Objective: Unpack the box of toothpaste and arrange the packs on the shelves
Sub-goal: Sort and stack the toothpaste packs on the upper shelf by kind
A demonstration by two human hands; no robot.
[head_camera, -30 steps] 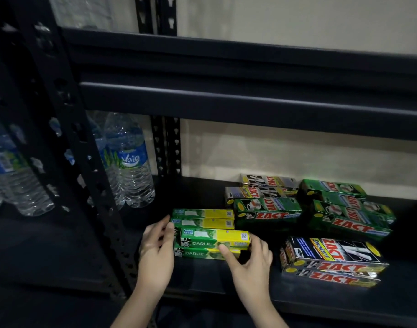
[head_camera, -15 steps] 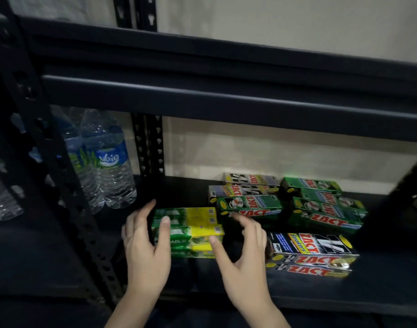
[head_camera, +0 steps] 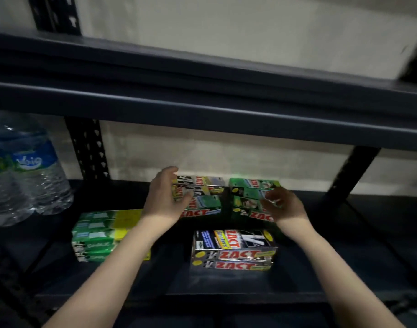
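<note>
Head view: both hands reaching to the Zact toothpaste packs at the back of the dark shelf (head_camera: 344, 268).

Left hand (head_camera: 163, 200) at the left end of the back-centre stack of Zact packs (head_camera: 202, 197), fingers loosely curved against that end, thumb across the front; a firm grip impossible to tell through the blur. Right hand (head_camera: 284, 204) in front of the green Zact stack (head_camera: 250, 192) beside it toward the right, fingers loosely curled near the packs; touching or not, cannot tell. Nearer the front edge, a separate silver-and-black Zact stack (head_camera: 233, 250), untouched, between the forearms. Toward the front left, a pile of green-and-yellow Darlie packs (head_camera: 101, 233), partly behind the left forearm. Past a perforated upright (head_camera: 89, 150), at the far left, clear water bottles (head_camera: 32, 176) with blue labels. Overhead, the next shelf's dark beam (head_camera: 202, 107).
</note>
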